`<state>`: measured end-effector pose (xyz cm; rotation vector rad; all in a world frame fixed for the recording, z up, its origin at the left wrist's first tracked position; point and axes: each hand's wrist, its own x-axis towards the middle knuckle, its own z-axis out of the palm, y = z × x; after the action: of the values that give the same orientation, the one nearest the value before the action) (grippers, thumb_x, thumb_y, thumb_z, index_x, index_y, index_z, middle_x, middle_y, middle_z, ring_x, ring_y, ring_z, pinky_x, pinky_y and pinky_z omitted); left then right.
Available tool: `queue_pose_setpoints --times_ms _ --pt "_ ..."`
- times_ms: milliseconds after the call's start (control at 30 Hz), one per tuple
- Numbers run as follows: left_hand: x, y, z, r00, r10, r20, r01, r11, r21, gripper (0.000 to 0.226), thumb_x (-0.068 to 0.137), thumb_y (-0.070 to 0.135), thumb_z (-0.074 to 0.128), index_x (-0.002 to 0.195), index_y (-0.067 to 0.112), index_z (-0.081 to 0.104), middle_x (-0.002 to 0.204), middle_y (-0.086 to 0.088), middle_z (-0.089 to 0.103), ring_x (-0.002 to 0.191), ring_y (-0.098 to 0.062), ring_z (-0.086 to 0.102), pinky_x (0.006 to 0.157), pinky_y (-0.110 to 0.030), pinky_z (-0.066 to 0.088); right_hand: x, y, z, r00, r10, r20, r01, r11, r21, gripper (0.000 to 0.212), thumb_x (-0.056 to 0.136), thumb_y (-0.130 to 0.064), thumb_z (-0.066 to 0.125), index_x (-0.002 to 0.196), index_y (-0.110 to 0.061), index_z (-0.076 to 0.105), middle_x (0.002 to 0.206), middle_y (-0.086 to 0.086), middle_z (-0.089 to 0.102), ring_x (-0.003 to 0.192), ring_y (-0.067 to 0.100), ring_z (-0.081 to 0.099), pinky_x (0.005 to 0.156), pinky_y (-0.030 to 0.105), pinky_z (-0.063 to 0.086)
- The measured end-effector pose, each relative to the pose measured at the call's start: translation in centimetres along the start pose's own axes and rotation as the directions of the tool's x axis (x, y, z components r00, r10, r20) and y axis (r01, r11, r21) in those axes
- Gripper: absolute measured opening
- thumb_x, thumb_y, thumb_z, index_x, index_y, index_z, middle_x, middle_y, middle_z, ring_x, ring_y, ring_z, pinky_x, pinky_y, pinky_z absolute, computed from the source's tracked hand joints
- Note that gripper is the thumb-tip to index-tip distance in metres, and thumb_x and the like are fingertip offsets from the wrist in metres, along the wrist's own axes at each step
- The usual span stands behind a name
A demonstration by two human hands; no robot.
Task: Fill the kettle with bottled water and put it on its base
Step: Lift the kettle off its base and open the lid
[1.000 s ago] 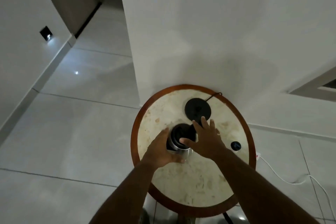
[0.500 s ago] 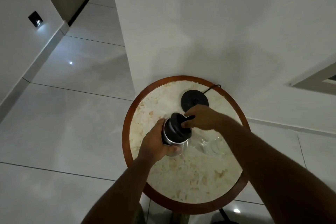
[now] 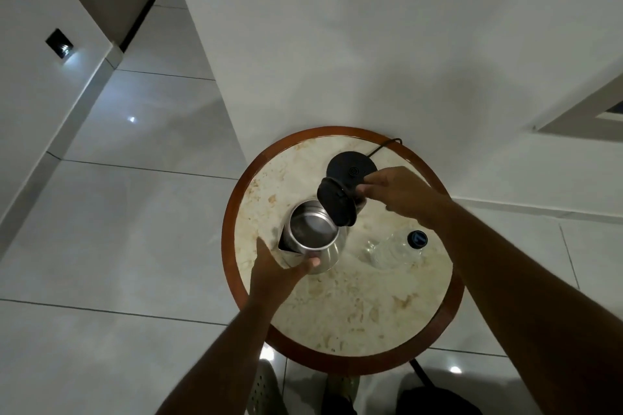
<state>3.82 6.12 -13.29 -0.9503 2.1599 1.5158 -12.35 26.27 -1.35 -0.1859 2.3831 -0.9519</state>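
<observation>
At frame centre the left hand [image 3: 276, 271] cupped the steel kettle [image 3: 312, 239] on the table [image 3: 337, 307], while the right hand [image 3: 392, 190] pinched its raised lid [image 3: 337, 200]. The bottle [image 3: 397, 248] lay capped at centre right; if released, the lid could have dropped shut before pouring.

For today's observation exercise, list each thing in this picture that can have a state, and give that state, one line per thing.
Kettle: upright on the table, off its base, looks empty.
Lid: flipped open.
Base: bare, cord attached.
Bottle: capped, on the table.
Left hand: gripping the kettle's body.
Right hand: at the kettle's handle by the raised lid.
</observation>
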Motion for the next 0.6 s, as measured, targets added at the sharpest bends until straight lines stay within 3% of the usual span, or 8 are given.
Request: queue_pose_setpoints --times_ms 67,133,233,333,400,467,533,600 --pt "-0.8 -1.1 1.6 0.976 -0.212 0.043 0.214 0.975 -0.06 0.132 0.047 0.07 0.078 0.149 0.01 0.019 0.147 -0.014 0.042 0.133 -0.035 0.044 0.107 -0.045 0.041 -0.8 1.6 -0.8 0.993 -0.009 -0.12 -0.013 0.983 -0.185 0.05 0.087 -0.048 0.06 0.107 -0.002 0.062 0.106 0.019 0.068 0.094 0.031 0.064 0.084 0.044 0.052" --pt "-2.0 -1.1 4.0 0.933 -0.307 0.189 0.312 0.95 0.006 0.11 0.056 0.069 0.077 0.141 0.013 0.036 0.142 -0.009 0.049 0.129 -0.031 0.047 0.106 -0.044 0.04 -2.4 3.2 -1.4 0.986 0.021 -0.167 -0.072 0.949 -0.308 0.059 0.084 -0.06 0.055 0.116 -0.011 0.06 0.109 0.01 0.069 0.088 0.019 0.061 0.077 0.03 0.044" --pt "-3.2 0.8 8.2 0.935 -0.106 0.339 0.085 0.993 0.076 0.085 0.061 0.056 0.081 0.134 0.026 0.049 0.135 0.005 0.057 0.127 -0.021 0.051 0.106 -0.04 0.042 -4.8 5.2 -1.7 0.978 0.007 -0.208 -0.096 0.902 -0.421 0.064 0.081 -0.07 0.048 0.105 -0.013 0.063 0.095 0.007 0.071 0.078 0.018 0.062 0.07 0.029 0.042" --pt "-2.7 4.1 11.8 0.931 0.14 0.336 -0.179 0.98 0.086 0.107 0.058 0.044 0.088 0.146 0.028 0.03 0.142 0.007 0.049 0.133 -0.017 0.045 0.106 -0.035 0.041 -6.7 5.7 -1.2 0.989 0.012 -0.148 -0.08 0.88 -0.468 0.053 0.083 -0.068 0.047 0.08 -0.017 0.06 0.074 0.0 0.066 0.066 0.014 0.06 0.065 0.027 0.042" --pt "-1.8 6.4 13.5 0.901 0.255 0.35 -0.308 0.946 0.104 0.116 0.055 0.044 0.09 0.149 0.027 0.024 0.147 0.004 0.045 0.136 -0.017 0.041 0.109 -0.04 0.041 -7.0 5.8 -0.5 0.996 -0.006 -0.089 -0.037 0.881 -0.472 0.041 0.087 -0.058 0.051 0.071 -0.02 0.053 0.065 -0.004 0.059 0.062 0.012 0.059 0.063 0.026 0.042" --pt "-0.7 8.0 14.6 0.875 0.308 0.374 -0.393 0.902 0.177 0.105 0.058 0.044 0.088 0.145 0.023 0.033 0.144 0.002 0.05 0.132 -0.019 0.046 0.107 -0.04 0.043 -6.6 5.9 0.4 0.999 -0.002 -0.047 -0.024 0.842 -0.538 0.036 0.093 -0.046 0.051 0.093 -0.012 0.062 0.085 0.005 0.067 0.08 0.02 0.066 0.074 0.029 0.047" --pt "0.3 8.9 15.3 0.857 0.314 0.41 -0.406 0.9 0.16 0.075 0.068 0.038 0.083 0.132 0.019 0.047 0.13 -0.005 0.062 0.12 -0.026 0.058 0.098 -0.039 0.05 -5.9 6.2 1.0 0.999 0.029 -0.032 -0.042 0.785 -0.618 0.038 0.097 -0.035 0.05 0.116 -0.004 0.058 0.108 0.013 0.067 0.099 0.027 0.065 0.089 0.034 0.048" --pt "0.8 8.7 15.8 0.848 0.334 0.412 -0.414 0.902 0.12 0.064 0.071 0.031 0.077 0.127 0.011 0.053 0.127 -0.018 0.062 0.116 -0.037 0.06 0.096 -0.047 0.052 -5.7 6.5 0.9 1.0 -0.015 -0.011 0.004 0.744 -0.668 0.029 0.097 -0.024 0.05 0.116 -0.003 0.058 0.108 0.016 0.064 0.097 0.03 0.064 0.084 0.039 0.05"
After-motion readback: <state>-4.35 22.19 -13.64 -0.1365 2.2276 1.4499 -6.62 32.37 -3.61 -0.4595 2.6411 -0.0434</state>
